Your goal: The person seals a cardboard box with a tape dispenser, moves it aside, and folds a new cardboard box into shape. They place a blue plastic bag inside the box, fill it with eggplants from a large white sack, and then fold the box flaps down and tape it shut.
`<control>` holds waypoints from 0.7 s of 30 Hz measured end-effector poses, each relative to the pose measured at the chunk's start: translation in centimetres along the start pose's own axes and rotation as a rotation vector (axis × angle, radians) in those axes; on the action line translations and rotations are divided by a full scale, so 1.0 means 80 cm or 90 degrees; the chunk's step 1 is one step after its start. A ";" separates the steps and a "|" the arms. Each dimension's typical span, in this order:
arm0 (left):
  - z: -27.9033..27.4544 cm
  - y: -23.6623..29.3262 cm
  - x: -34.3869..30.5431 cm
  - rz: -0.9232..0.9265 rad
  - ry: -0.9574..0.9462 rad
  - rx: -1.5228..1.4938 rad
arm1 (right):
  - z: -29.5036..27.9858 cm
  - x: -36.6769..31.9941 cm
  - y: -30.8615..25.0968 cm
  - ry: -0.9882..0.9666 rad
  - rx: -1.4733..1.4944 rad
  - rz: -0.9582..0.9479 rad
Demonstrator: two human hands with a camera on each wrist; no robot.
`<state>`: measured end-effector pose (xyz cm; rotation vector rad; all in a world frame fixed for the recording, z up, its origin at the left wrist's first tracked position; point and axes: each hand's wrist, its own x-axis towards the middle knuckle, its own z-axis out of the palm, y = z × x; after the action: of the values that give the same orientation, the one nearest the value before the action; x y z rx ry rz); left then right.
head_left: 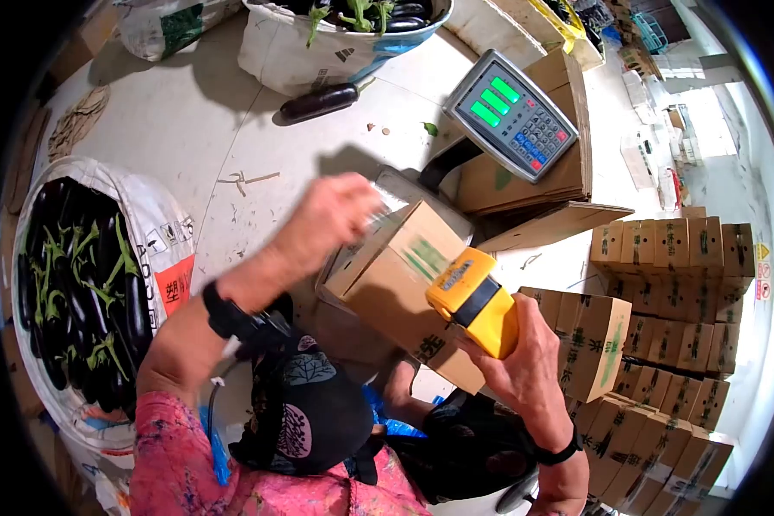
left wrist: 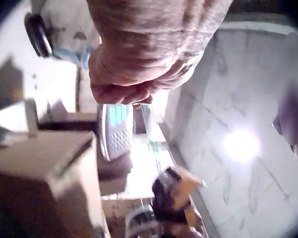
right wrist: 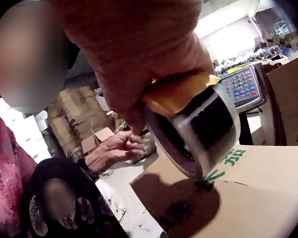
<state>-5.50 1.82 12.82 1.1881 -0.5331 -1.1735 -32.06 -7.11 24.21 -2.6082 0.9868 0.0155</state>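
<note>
My right hand (head_left: pixel 529 357) grips a yellow tape dispenser (head_left: pixel 464 288) with a black band, held over the right part of a cardboard carton (head_left: pixel 408 258). In the right wrist view a wide roll of tape (right wrist: pixel 208 131) shows in the dispenser, close above the carton's printed top. My left hand (head_left: pixel 331 211), blurred, is raised beside the carton's far left edge, its fingers curled in. From the left wrist the curled left hand (left wrist: pixel 144 64) fills the upper middle; I cannot tell whether it pinches anything. The carton sits on a scale platform (head_left: pixel 396 185), partly hiding it.
A scale display (head_left: pixel 512 116) with green readouts rises behind the carton, before folded cardboard (head_left: pixel 568 129). Sacks of eggplants (head_left: pixel 77 292) stand at left and back; one eggplant (head_left: pixel 318 105) lies on the floor. Stacked cartons (head_left: pixel 662 327) fill the right side.
</note>
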 end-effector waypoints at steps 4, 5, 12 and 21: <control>-0.117 -0.047 0.026 -0.027 0.033 -0.023 | 0.005 -0.007 0.027 -0.018 -0.030 0.000; -0.119 -0.055 0.029 -0.027 0.041 -0.042 | 0.008 -0.005 0.027 -0.024 -0.040 -0.006; -0.116 -0.093 0.045 0.000 0.109 -0.043 | 0.013 0.023 0.015 -0.048 -0.104 0.000; -0.126 -0.133 0.053 0.014 0.160 0.041 | 0.035 0.035 0.014 -0.048 -0.110 0.001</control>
<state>0.03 3.07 -1.31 1.3587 -0.3935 -0.9762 -30.34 -8.79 20.89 -2.7401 1.0006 0.2060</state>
